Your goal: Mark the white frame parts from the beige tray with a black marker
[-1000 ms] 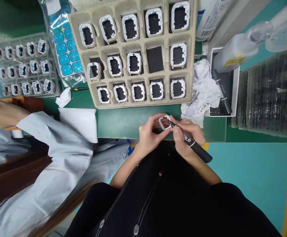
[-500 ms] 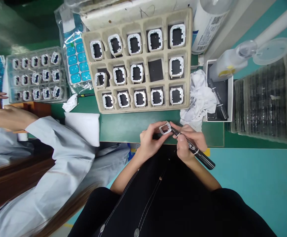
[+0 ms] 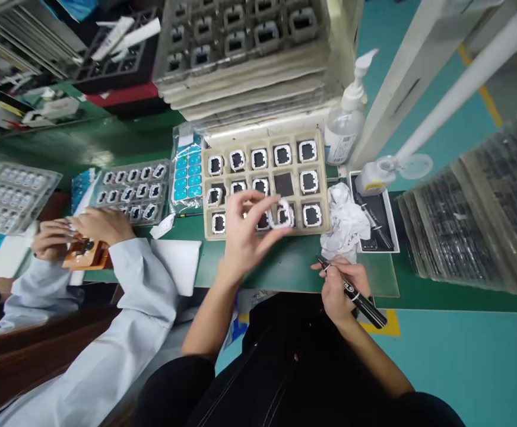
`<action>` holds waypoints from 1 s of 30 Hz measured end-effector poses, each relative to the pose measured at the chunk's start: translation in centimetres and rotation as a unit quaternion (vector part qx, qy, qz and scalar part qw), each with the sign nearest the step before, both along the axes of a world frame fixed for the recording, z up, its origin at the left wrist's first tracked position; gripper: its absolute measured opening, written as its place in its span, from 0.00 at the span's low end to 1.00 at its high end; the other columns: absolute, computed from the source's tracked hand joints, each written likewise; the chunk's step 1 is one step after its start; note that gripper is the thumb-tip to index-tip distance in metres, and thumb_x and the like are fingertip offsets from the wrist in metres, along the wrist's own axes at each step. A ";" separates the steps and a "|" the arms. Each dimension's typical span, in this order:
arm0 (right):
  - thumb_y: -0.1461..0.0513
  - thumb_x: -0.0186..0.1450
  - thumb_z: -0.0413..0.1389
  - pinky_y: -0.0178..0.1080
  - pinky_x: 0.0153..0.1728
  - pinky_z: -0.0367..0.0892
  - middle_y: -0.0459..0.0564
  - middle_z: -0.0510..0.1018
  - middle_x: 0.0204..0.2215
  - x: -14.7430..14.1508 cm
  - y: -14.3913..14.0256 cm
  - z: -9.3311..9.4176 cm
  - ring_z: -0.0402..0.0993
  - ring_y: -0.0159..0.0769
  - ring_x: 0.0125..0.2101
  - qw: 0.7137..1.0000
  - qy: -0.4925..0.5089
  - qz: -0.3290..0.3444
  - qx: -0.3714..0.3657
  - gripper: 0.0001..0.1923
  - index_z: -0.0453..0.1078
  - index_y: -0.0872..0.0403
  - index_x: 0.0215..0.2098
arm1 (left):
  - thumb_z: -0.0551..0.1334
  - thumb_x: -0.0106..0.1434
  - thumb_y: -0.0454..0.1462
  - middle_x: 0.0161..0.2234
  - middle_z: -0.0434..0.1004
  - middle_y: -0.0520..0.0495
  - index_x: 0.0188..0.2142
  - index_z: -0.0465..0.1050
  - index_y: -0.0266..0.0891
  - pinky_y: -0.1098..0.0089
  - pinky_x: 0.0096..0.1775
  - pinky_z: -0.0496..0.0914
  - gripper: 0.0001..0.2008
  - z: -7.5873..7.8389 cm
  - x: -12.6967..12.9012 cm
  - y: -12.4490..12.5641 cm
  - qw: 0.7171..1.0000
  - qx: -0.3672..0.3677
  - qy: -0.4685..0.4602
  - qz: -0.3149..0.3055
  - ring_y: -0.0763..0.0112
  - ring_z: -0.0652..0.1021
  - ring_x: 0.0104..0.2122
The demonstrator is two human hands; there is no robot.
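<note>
My left hand pinches a small white square frame with rounded corners, holding it over the front rows of a beige compartment tray. Behind the held frame, one compartment shows only a dark square pad. Similar metal-and-white frames lie in the other visible compartments, and my left hand hides part of the lower rows. Close to the table's front edge, my right hand grips a black marker pen, its tip pointing up and left, apart from the frame.
Right of the tray lie crumpled white wipes and a white box with another marker. A pump bottle stands behind. Stacked trays rise at the back and right. To the left, a co-worker's hands work above an orange block.
My left hand has carried the white frame forward from the marker tip to over the tray. My right hand stays near the table edge with the marker. The view has tilted up.
</note>
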State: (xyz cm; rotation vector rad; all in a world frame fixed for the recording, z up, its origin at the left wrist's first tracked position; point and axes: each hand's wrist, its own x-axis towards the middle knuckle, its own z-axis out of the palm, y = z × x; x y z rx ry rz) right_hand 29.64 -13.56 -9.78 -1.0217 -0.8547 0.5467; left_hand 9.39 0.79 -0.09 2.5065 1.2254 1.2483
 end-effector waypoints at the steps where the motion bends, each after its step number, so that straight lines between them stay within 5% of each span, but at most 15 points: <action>1: 0.61 0.81 0.68 0.47 0.38 0.87 0.39 0.80 0.30 0.0 0.0 0.1 0.88 0.40 0.32 1.000 0.001 0.003 -0.002 0.05 0.77 0.47 0.47 | 0.73 0.80 0.59 0.61 0.81 0.37 0.71 0.82 0.51 0.46 0.64 0.83 0.29 0.4 0.2 1.9 0.999 0.007 0.044 0.015 0.48 0.83 0.61; 6: 0.62 0.81 0.68 0.45 0.36 0.86 0.40 0.82 0.31 0.2 -0.2 0.2 0.89 0.41 0.32 1.000 0.006 0.007 -0.012 0.05 0.77 0.48 0.47 | 0.70 0.84 0.48 0.70 0.77 0.29 0.70 0.83 0.45 0.33 0.73 0.75 0.21 0.5 2.6 7.6 0.984 -0.005 0.176 0.013 0.35 0.75 0.69; 14: 0.61 0.80 0.69 0.45 0.36 0.87 0.40 0.80 0.30 0.1 -0.3 -0.2 0.86 0.39 0.31 0.999 0.020 -0.005 -0.025 0.07 0.76 0.48 0.45 | 0.76 0.79 0.45 0.71 0.77 0.28 0.66 0.87 0.37 0.31 0.73 0.75 0.22 2.1 7.2 8.9 0.969 -0.066 0.235 -0.038 0.31 0.75 0.71; 24: 0.60 0.75 0.74 0.46 0.36 0.88 0.39 0.80 0.28 1.1 0.6 -0.9 0.84 0.38 0.28 0.999 0.037 -0.034 -0.012 0.11 0.77 0.49 0.41 | 0.76 0.78 0.40 0.77 0.77 0.27 0.65 0.88 0.36 0.33 0.74 0.71 0.20 5.6 8.9 11.3 0.936 -0.077 0.316 -0.132 0.30 0.72 0.77; 27: 0.59 0.71 0.76 0.48 0.36 0.87 0.38 0.78 0.24 1.4 1.1 -1.0 0.83 0.40 0.26 0.998 0.046 -0.052 -0.011 0.12 0.78 0.49 0.40 | 0.73 0.78 0.38 0.72 0.82 0.28 0.63 0.87 0.34 0.36 0.76 0.72 0.17 6.1 8.1 11.2 0.946 -0.074 0.258 -0.183 0.34 0.75 0.77; 30: 0.57 0.66 0.78 0.51 0.33 0.85 0.38 0.77 0.22 1.7 1.5 -1.0 0.81 0.42 0.23 0.995 0.059 -0.080 -0.015 0.16 0.75 0.48 0.33 | 0.70 0.80 0.40 0.66 0.86 0.31 0.68 0.82 0.34 0.45 0.71 0.81 0.22 5.4 6.3 8.5 0.957 -0.145 0.075 -0.238 0.47 0.86 0.65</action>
